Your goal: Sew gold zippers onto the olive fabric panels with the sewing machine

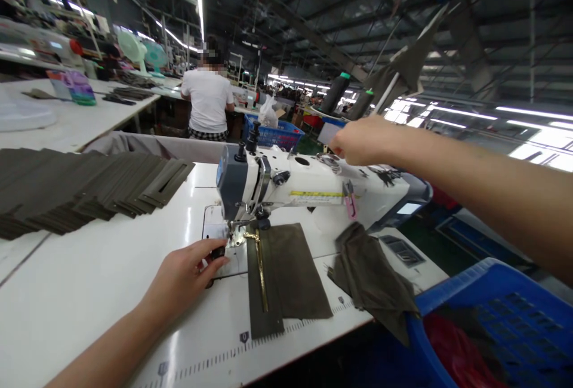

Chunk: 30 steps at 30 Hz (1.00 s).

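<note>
My left hand (190, 274) is beside the needle area of a white sewing machine (322, 182). Its thumb and fingers pinch a small dark round piece (218, 252), whose kind I cannot make out. My right hand (363, 139) reaches over the top of the machine arm with its fingers curled closed; whatever they hold is hidden. An olive-brown fabric panel (298, 274) lies flat on the table under the presser foot area. Along its left part runs a gold zipper (261, 274). Pink-handled thread snips (350, 202) rest against the machine arm.
Stacked olive fabric pieces (89, 188) cover the table's left side. Crumpled dark fabric (371, 274) hangs over the right edge near a blue basket (487, 274). Dark thread cones (335, 94) stand behind the machine. A person in a white shirt (208, 101) works ahead.
</note>
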Tool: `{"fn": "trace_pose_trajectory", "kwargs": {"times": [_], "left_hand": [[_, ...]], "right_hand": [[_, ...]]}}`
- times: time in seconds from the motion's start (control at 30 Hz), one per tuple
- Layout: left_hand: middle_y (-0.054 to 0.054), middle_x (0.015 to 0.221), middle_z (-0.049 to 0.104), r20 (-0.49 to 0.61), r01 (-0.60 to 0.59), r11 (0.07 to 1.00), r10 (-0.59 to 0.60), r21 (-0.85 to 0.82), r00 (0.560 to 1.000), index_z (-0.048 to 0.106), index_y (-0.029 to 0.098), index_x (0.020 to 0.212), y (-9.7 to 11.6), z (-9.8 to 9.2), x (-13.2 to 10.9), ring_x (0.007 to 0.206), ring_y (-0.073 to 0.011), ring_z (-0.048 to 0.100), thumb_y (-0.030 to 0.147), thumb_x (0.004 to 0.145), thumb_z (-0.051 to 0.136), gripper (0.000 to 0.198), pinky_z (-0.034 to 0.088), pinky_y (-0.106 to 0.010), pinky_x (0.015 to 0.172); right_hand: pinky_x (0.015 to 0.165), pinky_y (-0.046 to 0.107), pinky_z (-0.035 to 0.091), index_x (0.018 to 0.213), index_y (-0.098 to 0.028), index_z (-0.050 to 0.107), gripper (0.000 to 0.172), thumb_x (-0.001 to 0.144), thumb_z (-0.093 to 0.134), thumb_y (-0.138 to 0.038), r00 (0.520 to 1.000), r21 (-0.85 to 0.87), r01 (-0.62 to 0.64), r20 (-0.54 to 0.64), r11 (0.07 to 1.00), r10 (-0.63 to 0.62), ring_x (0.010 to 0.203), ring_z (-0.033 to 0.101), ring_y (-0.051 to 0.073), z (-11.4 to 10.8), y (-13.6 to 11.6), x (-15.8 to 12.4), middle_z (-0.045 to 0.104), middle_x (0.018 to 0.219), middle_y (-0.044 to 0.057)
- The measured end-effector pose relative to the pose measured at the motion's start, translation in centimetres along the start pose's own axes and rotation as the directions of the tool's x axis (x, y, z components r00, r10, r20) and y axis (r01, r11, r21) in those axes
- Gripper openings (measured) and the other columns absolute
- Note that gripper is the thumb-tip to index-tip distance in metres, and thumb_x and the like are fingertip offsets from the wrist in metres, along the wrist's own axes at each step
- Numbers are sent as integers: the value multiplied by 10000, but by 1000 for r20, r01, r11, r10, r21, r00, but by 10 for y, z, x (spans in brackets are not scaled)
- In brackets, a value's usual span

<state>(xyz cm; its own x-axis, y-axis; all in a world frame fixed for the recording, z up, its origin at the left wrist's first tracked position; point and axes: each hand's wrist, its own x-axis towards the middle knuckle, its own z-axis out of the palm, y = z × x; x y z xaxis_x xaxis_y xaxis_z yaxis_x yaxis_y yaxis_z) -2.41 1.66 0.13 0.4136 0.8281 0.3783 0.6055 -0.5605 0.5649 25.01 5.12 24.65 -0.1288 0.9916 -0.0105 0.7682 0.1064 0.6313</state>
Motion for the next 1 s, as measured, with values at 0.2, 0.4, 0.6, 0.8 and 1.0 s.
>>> {"fn": "trace_pose_trajectory", "kwargs": {"times": [0.2,0.4,0.6,0.8,1.0], "left_hand": [[-27,834,682,-2,-25,1000,25,-14,1000,617,214,1019,-1,2,-1,602,-149,599,413,837,458,313,467,-245,601],[-21,829,682,-13,-27,999,27,-24,1000,614,221,1017,0,0,-1,599,-147,600,374,832,477,276,472,-241,602],[-9,791,682,-40,-21,999,20,-43,999,621,235,998,-1,-1,-3,599,-146,603,352,824,490,247,479,-233,603],[-10,764,681,-50,19,998,-22,-59,999,632,230,986,3,-5,-5,590,-150,601,337,810,505,242,481,-231,598],[-8,756,680,-49,24,998,-27,-59,998,640,240,985,5,-6,-7,584,-154,600,320,805,506,238,487,-239,627]], "right_hand": [[553,277,353,861,-240,649,214,715,506,-178,998,-109,-21,60,994,28,748,580,224,-8,-5,-2,648,850,65],[565,287,343,799,-223,649,196,725,475,-173,997,74,51,54,996,-55,757,570,239,-3,4,5,639,806,71],[600,227,390,1068,-235,621,423,709,441,-102,986,339,115,78,934,-150,727,586,166,9,23,23,663,827,17],[647,216,427,1096,-201,624,498,651,453,-59,964,499,110,159,860,-215,797,593,168,16,32,26,659,958,25],[571,241,447,1144,-177,559,392,755,533,-134,936,530,13,293,848,-197,631,568,129,19,32,32,630,794,18]]}}
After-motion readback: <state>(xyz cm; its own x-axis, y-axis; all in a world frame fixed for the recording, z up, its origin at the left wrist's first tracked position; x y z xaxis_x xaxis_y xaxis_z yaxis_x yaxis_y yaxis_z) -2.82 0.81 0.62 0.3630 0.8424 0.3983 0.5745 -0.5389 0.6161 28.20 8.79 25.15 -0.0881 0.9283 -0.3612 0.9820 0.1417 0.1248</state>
